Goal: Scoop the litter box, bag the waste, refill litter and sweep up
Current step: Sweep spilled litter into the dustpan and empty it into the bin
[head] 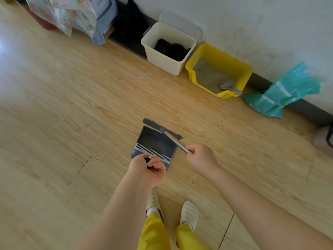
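A dark grey dustpan point(153, 141) with a pale comb strip stands on the wooden floor in front of me. My left hand point(147, 169) grips the black top of its handle. My right hand point(201, 157) holds the metal handle of a broom point(175, 141), whose dark head point(161, 128) lies across the pan's far lip. By the wall sits the yellow litter box point(239, 69) with grey litter and a metal scoop point(228, 86) in it. Left of it stands a cream bin point(162, 58) lined with a black bag. A teal litter bag point(282, 92) leans on the wall.
A small pale speck point(140, 77) lies on the floor in front of the bin. Black bags point(129, 24) and flowered cloth point(72, 13) are at the back left. My slippered feet point(188, 212) stand just behind the dustpan. A brownish object point(322, 141) sits at the right edge.
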